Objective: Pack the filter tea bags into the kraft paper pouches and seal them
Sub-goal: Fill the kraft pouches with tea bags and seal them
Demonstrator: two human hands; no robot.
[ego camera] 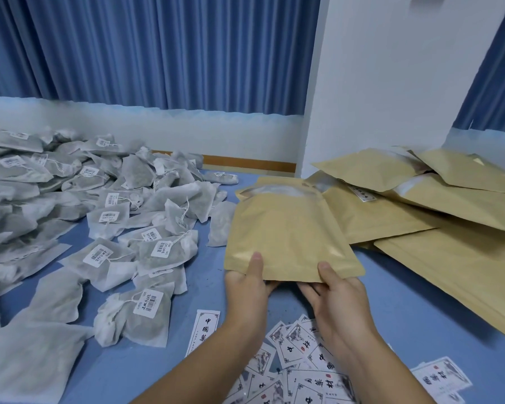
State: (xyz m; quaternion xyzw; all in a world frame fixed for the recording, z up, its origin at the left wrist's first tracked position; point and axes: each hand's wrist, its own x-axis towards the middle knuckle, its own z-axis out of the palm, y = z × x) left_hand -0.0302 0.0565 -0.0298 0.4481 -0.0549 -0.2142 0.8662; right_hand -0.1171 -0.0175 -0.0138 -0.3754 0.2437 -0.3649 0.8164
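Note:
Both of my hands hold one kraft paper pouch (289, 231) by its near edge above the blue table (414, 301). My left hand (247, 284) pinches the near left corner with the thumb on top. My right hand (333, 290) grips the near right part the same way. The pouch's far end, with a pale window strip, points away from me. A big heap of white filter tea bags (79, 217) with barcode tags covers the left half of the table.
A pile of more kraft pouches (438, 211) lies at the right, up against a white pillar (391, 83). Printed paper labels (301, 368) are scattered near the front edge under my forearms. Blue curtains (158, 51) hang behind the table.

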